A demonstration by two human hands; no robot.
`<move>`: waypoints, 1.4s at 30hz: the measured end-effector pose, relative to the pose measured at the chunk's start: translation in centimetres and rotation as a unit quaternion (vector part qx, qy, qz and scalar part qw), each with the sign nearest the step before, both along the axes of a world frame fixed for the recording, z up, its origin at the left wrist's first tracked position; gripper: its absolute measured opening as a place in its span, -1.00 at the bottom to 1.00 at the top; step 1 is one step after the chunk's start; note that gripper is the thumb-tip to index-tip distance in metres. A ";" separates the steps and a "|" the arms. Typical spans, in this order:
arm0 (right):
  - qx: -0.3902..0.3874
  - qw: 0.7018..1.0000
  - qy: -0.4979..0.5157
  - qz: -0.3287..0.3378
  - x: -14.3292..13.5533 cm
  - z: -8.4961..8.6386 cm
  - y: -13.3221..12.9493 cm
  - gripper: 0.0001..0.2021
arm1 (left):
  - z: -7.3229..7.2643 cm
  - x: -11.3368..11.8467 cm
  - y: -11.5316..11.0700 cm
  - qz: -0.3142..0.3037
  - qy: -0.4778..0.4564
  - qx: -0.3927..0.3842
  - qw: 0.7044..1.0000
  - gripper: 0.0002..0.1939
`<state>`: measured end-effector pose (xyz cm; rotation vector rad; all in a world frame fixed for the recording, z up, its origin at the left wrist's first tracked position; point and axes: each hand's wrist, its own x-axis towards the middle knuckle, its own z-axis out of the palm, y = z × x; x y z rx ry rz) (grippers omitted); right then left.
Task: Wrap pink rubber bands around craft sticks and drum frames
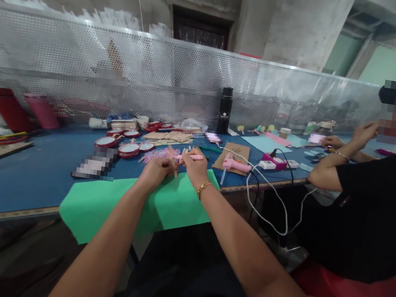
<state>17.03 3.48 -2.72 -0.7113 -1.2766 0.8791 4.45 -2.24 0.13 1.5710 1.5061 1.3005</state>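
Note:
Above the front edge of the table, my two hands are close together. My left hand (157,171) is closed on what looks like a thin wooden craft stick (175,171), which points down between my hands. In my right hand (195,167), with a gold bracelet at the wrist, is a pink pen-like tool (193,157), its tip by the left fingers. Under both hands a green sheet (100,203) hangs over the table edge. Just behind my left hand lies a pile of pink and purple shreds (152,153). The exact contact between tool and stick is too small to make out.
Small red-rimmed drums (129,149) and a heap of wooden sticks (170,137) lie at the back. A pink glue gun (235,164) rests on cardboard (233,150) to the right, beside cables (266,213). A black bottle (225,110) stands behind. A co-worker (378,210) sits at right.

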 end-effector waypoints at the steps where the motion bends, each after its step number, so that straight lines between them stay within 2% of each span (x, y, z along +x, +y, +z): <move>1: -0.001 1.000 0.005 -0.007 0.0 0.0 0.0 -0.85 | 0.0 0.0 0.0 -0.002 0.000 -0.002 1.000 -0.77; 7: 0.005 1.000 -0.010 0.010 0.1 0.1 -0.2 -0.85 | 0.4 0.2 -0.3 0.002 0.008 -0.006 1.000 -0.77; 10: 0.001 1.000 -0.007 -0.009 0.2 0.2 -0.2 -0.85 | 0.5 0.3 -0.4 0.001 0.013 -0.001 1.000 -0.78; 13: -0.002 1.000 0.004 -0.018 0.2 0.2 -0.2 -0.85 | 0.4 0.3 -0.4 0.004 0.012 -0.002 1.000 -0.76; 18: 0.000 1.000 -0.015 0.014 0.2 0.3 -0.4 -0.86 | 0.3 0.3 -0.2 0.005 0.007 -0.003 1.000 -0.72; 23: 0.001 1.000 0.003 -0.011 0.2 0.3 -0.5 -0.83 | 0.2 0.2 -0.2 0.004 0.019 0.003 1.000 -0.73; 28: 0.010 1.000 -0.015 0.020 0.2 0.4 -0.6 -0.84 | 0.3 0.1 -0.3 0.005 0.019 0.001 1.000 -0.72; 34: 0.003 1.000 -0.003 -0.010 0.1 0.3 -0.4 -0.83 | 0.1 -0.1 0.0 0.009 0.022 -0.002 1.000 -0.70; 39: 0.010 1.000 -0.019 0.019 0.1 0.4 -0.4 -0.84 | 0.0 0.0 -0.1 0.002 0.018 0.006 1.000 -0.67; 42: 0.007 1.000 -0.015 0.007 0.1 0.3 -0.4 -0.84 | 0.2 0.1 -0.2 0.002 0.015 0.007 1.000 -0.69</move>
